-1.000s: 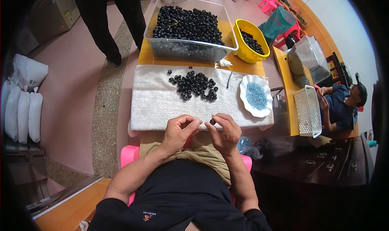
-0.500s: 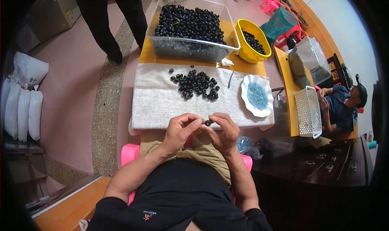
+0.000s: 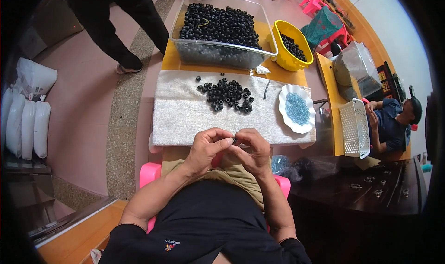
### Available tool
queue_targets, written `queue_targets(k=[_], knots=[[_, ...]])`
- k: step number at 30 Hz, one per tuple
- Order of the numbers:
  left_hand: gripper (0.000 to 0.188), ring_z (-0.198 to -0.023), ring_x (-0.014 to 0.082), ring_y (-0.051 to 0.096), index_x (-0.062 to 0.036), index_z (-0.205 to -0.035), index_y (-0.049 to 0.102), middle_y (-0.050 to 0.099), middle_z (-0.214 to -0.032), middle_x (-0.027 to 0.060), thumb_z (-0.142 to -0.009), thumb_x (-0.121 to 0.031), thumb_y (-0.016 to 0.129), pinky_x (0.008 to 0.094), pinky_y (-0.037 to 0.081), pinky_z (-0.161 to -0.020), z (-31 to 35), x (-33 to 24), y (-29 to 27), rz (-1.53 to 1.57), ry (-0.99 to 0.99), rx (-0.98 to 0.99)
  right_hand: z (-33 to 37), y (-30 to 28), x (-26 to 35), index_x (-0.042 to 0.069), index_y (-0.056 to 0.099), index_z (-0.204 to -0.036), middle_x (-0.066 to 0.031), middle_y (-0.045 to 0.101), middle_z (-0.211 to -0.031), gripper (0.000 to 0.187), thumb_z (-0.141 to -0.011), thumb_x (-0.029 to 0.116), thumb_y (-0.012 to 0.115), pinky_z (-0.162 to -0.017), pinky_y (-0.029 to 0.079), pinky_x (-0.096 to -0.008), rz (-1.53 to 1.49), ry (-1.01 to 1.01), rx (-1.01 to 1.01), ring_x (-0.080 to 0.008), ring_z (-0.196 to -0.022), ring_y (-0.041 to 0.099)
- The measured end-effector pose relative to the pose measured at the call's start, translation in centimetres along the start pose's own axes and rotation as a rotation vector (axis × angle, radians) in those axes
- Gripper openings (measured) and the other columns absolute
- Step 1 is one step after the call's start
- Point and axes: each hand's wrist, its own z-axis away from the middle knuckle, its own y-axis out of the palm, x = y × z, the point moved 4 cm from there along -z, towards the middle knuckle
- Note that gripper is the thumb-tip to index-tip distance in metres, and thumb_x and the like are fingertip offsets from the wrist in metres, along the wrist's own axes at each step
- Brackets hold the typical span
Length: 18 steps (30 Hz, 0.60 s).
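My left hand (image 3: 207,148) and my right hand (image 3: 252,152) meet over the near edge of a white towel (image 3: 176,120). Between their fingertips is a small round black part (image 3: 234,140), mostly hidden by the fingers. My right thumb and fingers grip it. The left thumb and forefinger are pinched together against it; what they hold is too small to make out. Beyond them, a loose pile of black parts with holes (image 3: 227,95) lies on the towel. To the right, a scalloped white plate (image 3: 283,117) holds pale blue clear beads (image 3: 297,109).
Behind the towel stand a clear plastic bin (image 3: 218,60) and a yellow tub (image 3: 278,53), both with black parts. A thin dark stick (image 3: 266,89) lies near the plate. At right a person (image 3: 391,120) sits by a white basket (image 3: 356,129); another person's legs (image 3: 116,27) are at far left.
The black part has turned and slipped mostly behind my fingertips as my hands drew closer together. The standing person's foot at far left has shifted. The view has tilted slightly.
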Motion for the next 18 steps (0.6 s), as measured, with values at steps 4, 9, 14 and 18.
queue_targets(k=[4, 9, 14, 18], knots=[[0.014, -0.085, 0.0115, 0.065, 0.0, -0.104, 0.064, 0.068, -0.096, 0.0067, -0.09, -0.004, 0.065, 0.0246, 0.054, -0.079, -0.2, 0.6, -0.5, 0.084, -0.007, 0.0, 0.3, 0.2, -0.7, -0.003, 0.062, -0.107, -0.0114, 0.06, -0.104, 0.033, -0.077, -0.006, 0.077, -0.071, 0.053, -0.0228, -0.158, 0.107, 0.011, -0.0127, -0.083, 0.062], [0.015, -0.086, 0.0123, 0.066, -0.0007, -0.105, 0.063, 0.067, -0.097, 0.0071, -0.091, -0.004, 0.065, 0.0252, 0.054, -0.08, -0.3, 0.8, -0.4, 0.151, -0.045, 0.002, 0.7, 0.4, -1.1, -0.003, 0.062, -0.108, -0.0109, 0.059, -0.106, 0.033, -0.078, -0.007, 0.076, -0.073, 0.052, -0.0221, -0.248, 0.152, -0.012, -0.0119, -0.086, 0.061], [0.015, -0.083, 0.0103, 0.064, -0.0026, -0.106, 0.063, 0.068, -0.094, 0.0048, -0.091, -0.005, 0.066, 0.0234, 0.052, -0.074, -0.2, 0.7, -0.2, 0.145, -0.052, 0.01, 0.8, 0.6, -1.1, -0.003, 0.062, -0.107, -0.0107, 0.059, -0.106, 0.033, -0.078, -0.008, 0.076, -0.072, 0.052, -0.0218, -0.259, 0.13, -0.038, -0.0116, -0.085, 0.061], [0.015, -0.081, 0.0091, 0.064, -0.0034, -0.106, 0.063, 0.068, -0.094, 0.0039, -0.091, -0.006, 0.066, 0.0221, 0.051, -0.071, -0.3, 0.7, -0.1, 0.151, -0.052, 0.006, 0.6, 0.6, -0.8, -0.002, 0.062, -0.107, -0.0107, 0.06, -0.104, 0.033, -0.077, -0.007, 0.076, -0.07, 0.051, -0.0219, -0.245, 0.114, -0.057, -0.0114, -0.084, 0.061]])
